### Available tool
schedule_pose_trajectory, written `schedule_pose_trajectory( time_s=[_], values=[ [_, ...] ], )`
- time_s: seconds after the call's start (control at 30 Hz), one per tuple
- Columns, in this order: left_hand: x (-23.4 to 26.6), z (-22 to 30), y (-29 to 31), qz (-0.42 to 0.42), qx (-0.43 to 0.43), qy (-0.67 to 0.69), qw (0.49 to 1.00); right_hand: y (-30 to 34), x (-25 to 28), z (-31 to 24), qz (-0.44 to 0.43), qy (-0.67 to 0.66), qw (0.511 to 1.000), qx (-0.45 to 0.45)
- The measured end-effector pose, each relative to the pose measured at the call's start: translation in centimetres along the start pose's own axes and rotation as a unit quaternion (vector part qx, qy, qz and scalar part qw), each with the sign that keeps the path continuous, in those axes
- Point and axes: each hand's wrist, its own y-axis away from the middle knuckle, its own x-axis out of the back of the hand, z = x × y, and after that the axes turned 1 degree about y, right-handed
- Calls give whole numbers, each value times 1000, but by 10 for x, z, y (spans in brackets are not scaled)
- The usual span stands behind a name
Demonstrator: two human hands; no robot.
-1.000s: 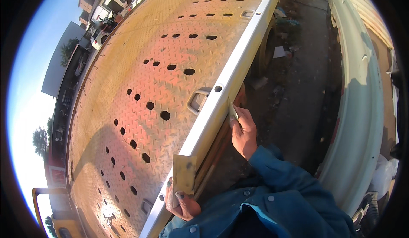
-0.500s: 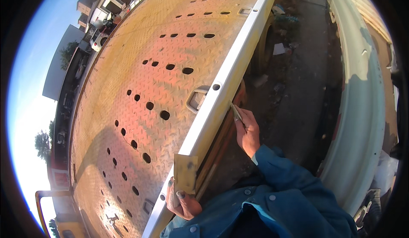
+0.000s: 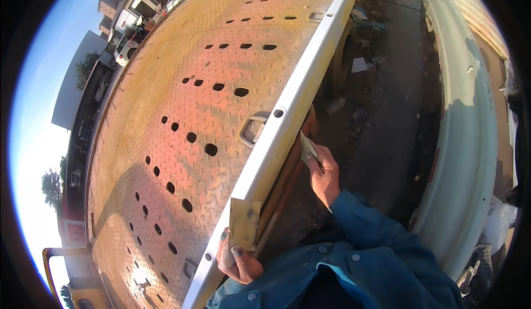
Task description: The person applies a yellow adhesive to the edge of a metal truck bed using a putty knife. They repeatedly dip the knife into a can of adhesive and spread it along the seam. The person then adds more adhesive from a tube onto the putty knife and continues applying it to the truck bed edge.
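My left hand (image 3: pixel 241 265) grips a flat rectangular plate (image 3: pixel 244 225), yellowish-grey with dark smudges, upright against the white edge rail (image 3: pixel 264 137) of a truck bed. My thumb lies over the plate's lower end. Farther along the rail, my right hand (image 3: pixel 324 174) pinches a thin, pale scraper (image 3: pixel 307 147) between thumb and fingers. The scraper's tip is at the yellowish outer side of the rail; whether it touches cannot be made out. Both hands are closed, and the fingers behind the plate are partly hidden.
The patterned metal deck (image 3: pixel 204 110), yellow and worn red, has rows of oval holes and a recessed tie-down ring (image 3: pixel 254 129). Right of the rail lies shaded ground with litter and a white paper (image 3: pixel 359 64). A pale curved guardrail (image 3: pixel 467 160) runs along the right.
My right hand has shifted slightly toward me and away from the rail, and the scraper has turned to show more of its face. My left hand keeps the plate in nearly the same place.
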Motion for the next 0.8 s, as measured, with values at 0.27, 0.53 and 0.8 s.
schedule_pose_trajectory(
  time_s=[0.27, 0.53, 0.8],
  values=[
    [4, -3, 4, -5, 37, 38, 999, 38, -24, -45, -90, 32, 994, 58],
    [-3, -18, 4, -126, 206, 231, 942, 9, 38, -89, -135, -154, 976, -79],
    [-47, 9, -11, 22, 317, 361, 877, -8, 51, -166, -280, -55, 950, 128]
  ],
)
